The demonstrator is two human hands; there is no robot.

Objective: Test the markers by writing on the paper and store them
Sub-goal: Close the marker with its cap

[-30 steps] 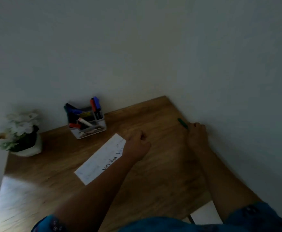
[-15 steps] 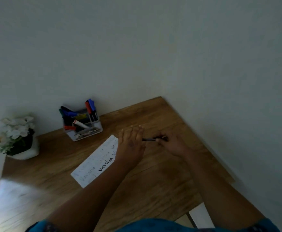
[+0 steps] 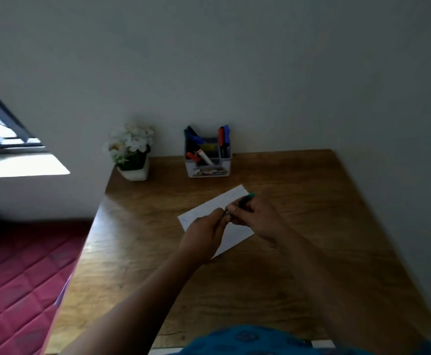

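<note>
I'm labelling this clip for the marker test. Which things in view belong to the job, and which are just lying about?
Belonging to the job:
- green-tipped dark marker, held by both the left hand and the right hand
- white sheet of paper
- white desk organiser holding the other markers

Just lying about:
- white flowers in a white pot
- wooden table

Faint writing on paper, unreadable.
</note>
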